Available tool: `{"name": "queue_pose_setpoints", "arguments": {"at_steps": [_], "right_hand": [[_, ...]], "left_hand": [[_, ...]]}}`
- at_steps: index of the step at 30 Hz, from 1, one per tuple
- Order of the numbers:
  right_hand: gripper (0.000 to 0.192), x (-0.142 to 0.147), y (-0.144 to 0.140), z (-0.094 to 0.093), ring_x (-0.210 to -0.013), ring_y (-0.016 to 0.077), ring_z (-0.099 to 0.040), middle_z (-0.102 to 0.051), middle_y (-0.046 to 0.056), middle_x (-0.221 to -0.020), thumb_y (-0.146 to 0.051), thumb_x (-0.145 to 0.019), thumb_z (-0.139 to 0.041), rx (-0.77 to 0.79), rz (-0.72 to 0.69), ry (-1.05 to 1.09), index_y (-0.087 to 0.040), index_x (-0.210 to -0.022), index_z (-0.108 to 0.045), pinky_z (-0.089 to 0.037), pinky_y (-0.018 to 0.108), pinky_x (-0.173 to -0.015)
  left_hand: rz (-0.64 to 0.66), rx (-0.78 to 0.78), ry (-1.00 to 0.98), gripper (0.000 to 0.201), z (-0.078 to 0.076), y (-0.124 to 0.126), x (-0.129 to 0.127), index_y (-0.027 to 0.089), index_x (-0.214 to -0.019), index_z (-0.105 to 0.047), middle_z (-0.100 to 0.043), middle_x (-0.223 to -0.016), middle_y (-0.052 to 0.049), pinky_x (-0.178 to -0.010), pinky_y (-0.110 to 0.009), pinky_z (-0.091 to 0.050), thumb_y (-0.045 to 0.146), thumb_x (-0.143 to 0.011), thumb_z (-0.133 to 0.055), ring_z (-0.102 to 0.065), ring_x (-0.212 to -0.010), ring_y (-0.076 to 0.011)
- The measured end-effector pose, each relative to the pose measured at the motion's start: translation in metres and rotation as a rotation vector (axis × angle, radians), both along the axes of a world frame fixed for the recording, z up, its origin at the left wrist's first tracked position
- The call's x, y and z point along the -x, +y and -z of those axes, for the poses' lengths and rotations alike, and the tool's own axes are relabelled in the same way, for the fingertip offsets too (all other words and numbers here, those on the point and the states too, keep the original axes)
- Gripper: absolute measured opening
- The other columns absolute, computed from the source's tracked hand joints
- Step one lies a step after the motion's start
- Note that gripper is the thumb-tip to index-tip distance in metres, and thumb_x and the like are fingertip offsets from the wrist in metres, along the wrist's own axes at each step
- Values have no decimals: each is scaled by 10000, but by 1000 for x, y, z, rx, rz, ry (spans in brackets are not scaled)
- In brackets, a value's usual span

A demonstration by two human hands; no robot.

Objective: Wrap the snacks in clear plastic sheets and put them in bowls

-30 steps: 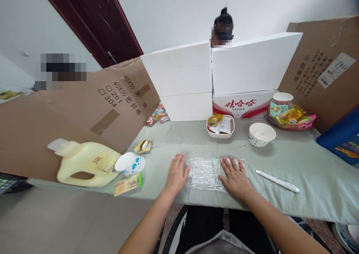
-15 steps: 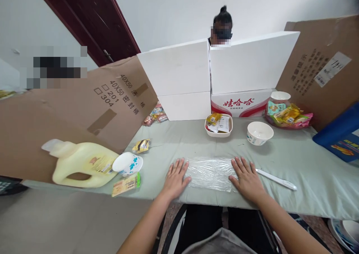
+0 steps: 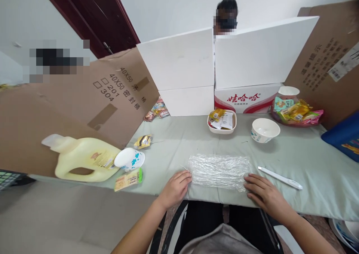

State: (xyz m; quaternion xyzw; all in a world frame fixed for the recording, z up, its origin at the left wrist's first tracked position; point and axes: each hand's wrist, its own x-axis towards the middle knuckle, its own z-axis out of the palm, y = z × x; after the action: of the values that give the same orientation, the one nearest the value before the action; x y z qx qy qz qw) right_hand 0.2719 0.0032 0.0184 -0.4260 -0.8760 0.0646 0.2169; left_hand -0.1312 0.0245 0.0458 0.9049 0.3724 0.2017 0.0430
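A flattened, wrinkled sheet of clear plastic film [image 3: 218,171] lies on the cloth near the front edge of the table. At its left edge is my left hand [image 3: 175,186], fingers bent and pressed together on the film's border; the thumb is partly hidden. My right hand [image 3: 266,194] rests at the opposite edge, its fingers stretched out and slightly apart, with the tips touching the film. Just beyond that hand lies a slim white cutter-like tool [image 3: 280,178].
Behind the film stand a tub of sachets [image 3: 222,131] and a paper bowl [image 3: 265,132]. To the left are a yellow jug [image 3: 86,160], a tipped paper cup [image 3: 129,159] and a snack packet [image 3: 127,181]. White panels [image 3: 185,65] screen the back; a person's head shows above.
Both hands have slid off the film's top toward its outer edges and nearer my body. The left fingers have drawn together. The view has shifted slightly.
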Motion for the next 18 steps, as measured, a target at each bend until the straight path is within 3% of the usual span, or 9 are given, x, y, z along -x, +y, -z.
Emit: {"name": "queue_pose_setpoints", "arguments": {"at_steps": [5, 8, 11, 14, 18], "right_hand": [[195, 0, -4, 0, -1192, 217, -553, -664, 37, -1184, -266, -932, -505, 13, 41, 128, -257, -1043, -665, -481, 407, -982], [208, 3, 1, -9, -1113, 210, -598, -680, 45, -1124, -311, -940, -465, 122, 112, 217, -248, -986, -658, -493, 380, -945], [272, 10, 18, -18, -944, 199, -652, -699, 47, -1010, -382, -949, -402, 256, 293, 271, -239, -973, -632, -517, 337, -822], [296, 22, 43, -23, -835, 191, -657, -706, 30, -926, -397, -957, -361, 338, 498, 187, -235, -971, -609, -488, 301, -737], [273, 36, 69, -22, -801, 197, -658, -713, 38, -881, -332, -965, -353, 340, 649, -4, -220, -975, -603, -431, 283, -687]], "left_hand": [[-49, 69, -102, 221, 3, 11, 0, 193, -955, -641, -689, -1013, -68, -937, -392, -508, 98, -885, -453, -612, -1055, -202], [-215, 178, -195, 193, -1, 19, -6, 192, -941, -614, -686, -927, -53, -822, -331, -529, 165, -908, -425, -644, -902, -177], [-459, 251, -166, 180, -2, 36, -16, 199, -967, -597, -682, -821, -17, -711, -278, -514, 218, -919, -425, -646, -744, -157], [-623, 262, -65, 181, 1, 55, -29, 206, -1019, -595, -694, -807, -4, -710, -260, -490, 192, -901, -458, -656, -738, -159], [-673, 227, -13, 226, 7, 71, -41, 189, -1087, -596, -716, -865, -39, -719, -267, -476, 159, -902, -470, -677, -803, -187]]}}
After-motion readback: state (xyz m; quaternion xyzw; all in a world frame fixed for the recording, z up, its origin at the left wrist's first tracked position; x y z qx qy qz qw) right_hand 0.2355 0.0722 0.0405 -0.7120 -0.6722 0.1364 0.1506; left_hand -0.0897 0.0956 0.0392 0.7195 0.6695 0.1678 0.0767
